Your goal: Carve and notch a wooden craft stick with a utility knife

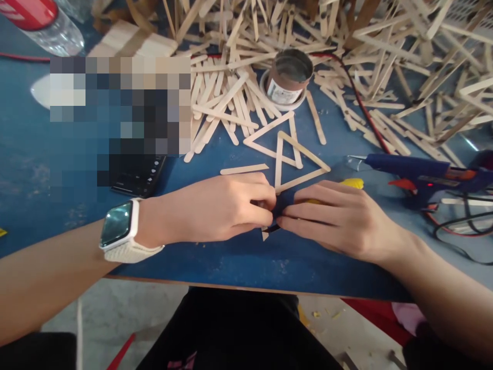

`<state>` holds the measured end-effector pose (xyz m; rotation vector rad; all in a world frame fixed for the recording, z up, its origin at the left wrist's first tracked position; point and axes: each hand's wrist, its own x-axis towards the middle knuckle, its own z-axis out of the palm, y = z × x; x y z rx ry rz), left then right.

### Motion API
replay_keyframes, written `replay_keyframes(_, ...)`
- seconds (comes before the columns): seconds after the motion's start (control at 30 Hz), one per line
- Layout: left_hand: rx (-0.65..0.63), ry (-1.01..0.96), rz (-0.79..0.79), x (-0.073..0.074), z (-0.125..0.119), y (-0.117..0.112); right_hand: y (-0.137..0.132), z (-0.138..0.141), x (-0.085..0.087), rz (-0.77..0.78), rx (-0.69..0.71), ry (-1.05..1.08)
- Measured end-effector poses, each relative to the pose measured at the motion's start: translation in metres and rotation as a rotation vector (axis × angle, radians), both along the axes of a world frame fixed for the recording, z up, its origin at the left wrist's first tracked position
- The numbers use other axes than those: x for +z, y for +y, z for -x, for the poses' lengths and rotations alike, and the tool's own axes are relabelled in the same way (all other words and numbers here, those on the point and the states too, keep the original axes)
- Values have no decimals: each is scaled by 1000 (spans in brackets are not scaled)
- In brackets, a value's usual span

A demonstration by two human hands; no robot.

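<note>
My left hand (227, 208) and my right hand (339, 216) meet fingertip to fingertip near the front of the blue table (239, 257). Both are closed in a pinch on a small piece of wooden stick (265, 234), of which only a pale tip shows below the fingers. A yellow-handled tool (352, 183) lies under my right hand. Just beyond the fingers lie two glued stick triangles (298, 164), overlapping, and a single loose stick (244, 168). A white smartwatch (119, 226) is on my left wrist.
A big heap of wooden sticks (346, 56) covers the back of the table, around a small tin can (288, 77). A blue glue gun (427, 172) with cables lies at the right. A phone (138, 174) and a plastic bottle (42, 23) are at the left.
</note>
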<state>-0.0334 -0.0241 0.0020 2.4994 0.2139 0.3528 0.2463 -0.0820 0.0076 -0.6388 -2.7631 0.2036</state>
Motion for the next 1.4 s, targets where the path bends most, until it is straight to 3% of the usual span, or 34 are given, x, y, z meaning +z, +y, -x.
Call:
replay_keyframes(0.3, -8, -15, 29, -2, 0, 1, 1, 2, 6, 42, 33, -18)
replay_keyframes(0.77, 9, -45, 50, -8, 1, -3, -1, 6, -8, 44, -42, 157)
replay_keyframes(1.03, 20, -66, 65, -9, 2, -3, 0, 4, -12, 57, -18, 210)
replay_keyframes(1.4, 32, -82, 66, -10, 0, -4, -1, 3, -6, 54, 12, 169)
